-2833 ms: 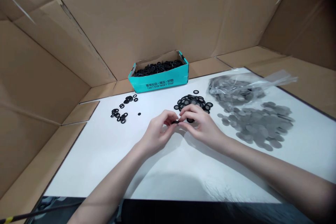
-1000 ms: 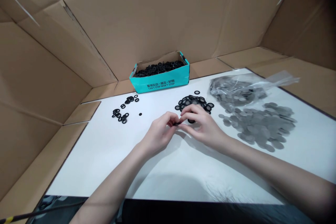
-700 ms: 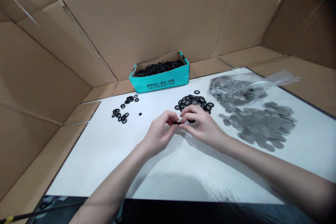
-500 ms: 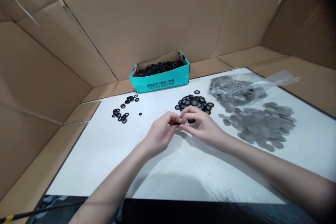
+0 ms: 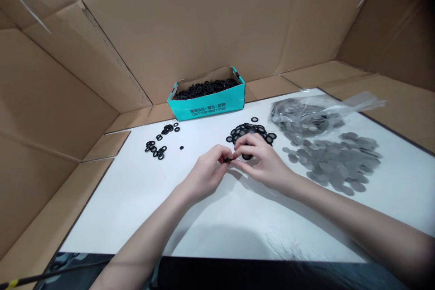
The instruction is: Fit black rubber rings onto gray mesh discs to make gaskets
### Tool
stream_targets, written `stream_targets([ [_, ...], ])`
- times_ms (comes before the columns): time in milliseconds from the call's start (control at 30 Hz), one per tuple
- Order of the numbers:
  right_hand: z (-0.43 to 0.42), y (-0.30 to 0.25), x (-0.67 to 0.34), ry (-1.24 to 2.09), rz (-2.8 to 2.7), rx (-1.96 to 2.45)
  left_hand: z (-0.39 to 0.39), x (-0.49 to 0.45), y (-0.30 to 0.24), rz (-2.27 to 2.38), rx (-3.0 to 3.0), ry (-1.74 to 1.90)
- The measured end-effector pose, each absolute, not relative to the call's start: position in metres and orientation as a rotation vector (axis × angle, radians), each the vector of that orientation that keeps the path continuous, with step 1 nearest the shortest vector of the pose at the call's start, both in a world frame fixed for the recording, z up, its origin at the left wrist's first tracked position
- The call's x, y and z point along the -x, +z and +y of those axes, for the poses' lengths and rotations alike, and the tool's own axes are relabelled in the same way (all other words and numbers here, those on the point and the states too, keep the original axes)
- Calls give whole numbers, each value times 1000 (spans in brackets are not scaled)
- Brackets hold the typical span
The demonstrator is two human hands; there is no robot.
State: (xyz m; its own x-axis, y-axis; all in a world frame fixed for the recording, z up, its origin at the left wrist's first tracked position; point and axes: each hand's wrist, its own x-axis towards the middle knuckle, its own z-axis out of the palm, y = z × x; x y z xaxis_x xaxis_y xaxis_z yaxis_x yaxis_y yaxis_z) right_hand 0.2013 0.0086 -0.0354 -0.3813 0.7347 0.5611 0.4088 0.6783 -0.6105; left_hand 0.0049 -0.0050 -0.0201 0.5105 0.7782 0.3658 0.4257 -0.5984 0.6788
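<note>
My left hand (image 5: 207, 173) and my right hand (image 5: 261, 159) meet over the white table (image 5: 142, 199), fingertips pinched together on a small black rubber ring (image 5: 228, 160). Just behind my right fingers lies a pile of black rings with grey centres (image 5: 251, 132). Loose grey mesh discs (image 5: 336, 161) are spread to the right of my right hand. Whether a disc sits inside the pinched ring is hidden by my fingers.
A teal carton (image 5: 207, 103) full of black rings stands at the back. Loose black rings (image 5: 159, 144) lie scattered at the left. A clear plastic bag of grey discs (image 5: 307, 114) rests at the back right. Cardboard walls (image 5: 204, 18) enclose the table.
Both hands stay pinched on the same ring in the same spot; only the fingertips shift slightly.
</note>
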Motion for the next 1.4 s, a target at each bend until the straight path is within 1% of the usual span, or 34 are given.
stream_targets([
  [267,6,-32,-201,490,-2024,892,-6,-7,-18,974,-2188,953],
  [533,5,-35,-199,419,-2025,838,-6,-9,-25,988,-2160,1002],
  [600,5,-34,-199,450,-2008,842,-7,-9,-24,980,-2149,1024],
  [700,5,-32,-199,596,-1947,860,-9,-9,-19,950,-2157,1075],
  [900,9,-28,-199,1054,-1800,898,-7,-7,-15,793,-2304,1192],
  [1067,4,-23,-197,1404,-1639,947,-7,-9,-17,823,-2312,1318],
  [1267,-1,-22,-191,1536,-1536,946,-9,-15,-16,804,-2377,1374],
  [1400,-5,-19,-190,1561,-1501,983,-10,-18,-17,792,-2411,1400],
])
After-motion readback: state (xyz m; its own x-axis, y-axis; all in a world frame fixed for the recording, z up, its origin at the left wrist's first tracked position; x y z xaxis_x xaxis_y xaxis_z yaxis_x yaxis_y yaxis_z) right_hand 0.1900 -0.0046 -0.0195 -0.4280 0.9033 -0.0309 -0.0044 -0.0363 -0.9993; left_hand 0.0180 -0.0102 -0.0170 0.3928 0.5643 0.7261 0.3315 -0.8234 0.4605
